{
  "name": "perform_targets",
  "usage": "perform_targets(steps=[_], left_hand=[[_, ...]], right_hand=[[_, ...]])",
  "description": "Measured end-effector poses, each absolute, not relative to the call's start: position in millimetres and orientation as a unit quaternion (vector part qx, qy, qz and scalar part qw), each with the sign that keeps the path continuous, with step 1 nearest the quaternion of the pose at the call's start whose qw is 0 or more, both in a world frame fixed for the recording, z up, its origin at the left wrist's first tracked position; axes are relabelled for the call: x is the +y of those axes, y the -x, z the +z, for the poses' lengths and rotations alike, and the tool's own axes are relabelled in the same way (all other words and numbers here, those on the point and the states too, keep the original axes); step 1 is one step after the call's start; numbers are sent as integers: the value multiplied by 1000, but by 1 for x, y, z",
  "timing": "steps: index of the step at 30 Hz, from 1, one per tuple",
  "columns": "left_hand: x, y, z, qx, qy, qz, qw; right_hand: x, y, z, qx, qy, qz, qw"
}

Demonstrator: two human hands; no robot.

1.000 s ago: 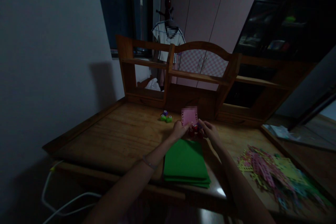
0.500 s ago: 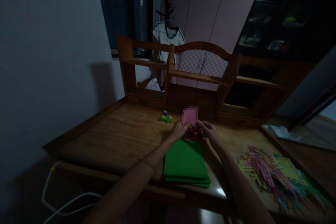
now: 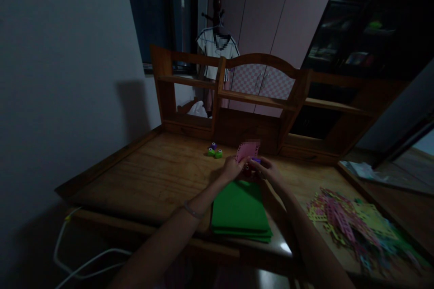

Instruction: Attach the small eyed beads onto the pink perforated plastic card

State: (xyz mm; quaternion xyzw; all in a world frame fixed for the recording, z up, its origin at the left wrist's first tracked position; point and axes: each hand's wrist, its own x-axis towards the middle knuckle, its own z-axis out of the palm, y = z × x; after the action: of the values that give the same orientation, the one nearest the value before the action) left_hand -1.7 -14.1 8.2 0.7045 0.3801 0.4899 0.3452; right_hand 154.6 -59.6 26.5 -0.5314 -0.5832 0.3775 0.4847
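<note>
My left hand [image 3: 233, 168] pinches a pink sheet [image 3: 248, 150] with punched holes along its edge; the sheet stands up tilted and slightly curved. My right hand [image 3: 268, 170], close beside it, has its fingertips closed on a small purple piece [image 3: 256, 160] at the sheet's lower right. Just below and between the hands are dark red pieces with an eye-like white spot [image 3: 247, 170]; the fingers partly hide them, and how they are supported cannot be made out. Directly in front of both hands lies a stack of green sheets [image 3: 239, 210].
Green and purple blocks with eye-like spots [image 3: 214, 152] sit left of the hands on the wooden desk [image 3: 145, 171]. A pile of pink, yellow and green cut-out pieces [image 3: 352, 221] lies at right. A wooden shelf unit [image 3: 249, 122] borders the desk's back.
The pink sheet has tilted and curved to the right. The purple piece in my right hand has come into clearer view against the sheet. The desk items have stayed put.
</note>
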Motion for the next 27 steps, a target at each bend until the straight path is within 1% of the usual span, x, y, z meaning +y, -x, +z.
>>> perform_targets(steps=[5,10,16,24,27], left_hand=[[-11,1,7,380,-720,487,316],[-10,0,3,377,-715,495,317],[-11,1,3,368,-729,490,306],[-8,2,1,393,-741,468,278],[-8,1,0,385,-745,461,292]], right_hand=[[-57,-156,22,-601,523,359,486],[-58,-161,21,-641,507,330,473],[-61,-161,24,-650,501,341,458],[-62,-158,25,-641,510,339,462],[-66,-157,27,-636,510,340,468]])
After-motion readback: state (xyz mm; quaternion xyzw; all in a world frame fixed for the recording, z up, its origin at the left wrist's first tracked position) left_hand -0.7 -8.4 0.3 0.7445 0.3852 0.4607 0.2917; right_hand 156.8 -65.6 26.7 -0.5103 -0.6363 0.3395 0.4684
